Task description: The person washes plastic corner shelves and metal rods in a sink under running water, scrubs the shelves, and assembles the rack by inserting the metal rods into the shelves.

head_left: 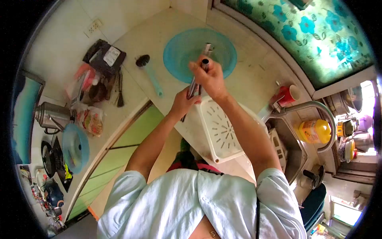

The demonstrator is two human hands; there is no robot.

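My right hand (213,81) is closed around a shiny metal tube (205,63), whose round end shows above my fingers. Lower and to the left, my left hand (184,102) grips metal tubing (192,88) too; a dark thin end pokes out below it. I cannot make out whether this is one piece or several. Behind my hands stands a blue translucent basin (173,59) with another metal end (208,48) over it. Under my right forearm is a white slotted drain tray (217,129). Left of the basin lies a brush (151,77) with a pale green handle and dark bristles.
At right are a sink (296,159) with a curved faucet (328,115), a yellow jug (314,131) and a red cup (288,95). Along the left counter stand a metal kettle (51,115), a blue bowl (75,147) and a dark box (105,57).
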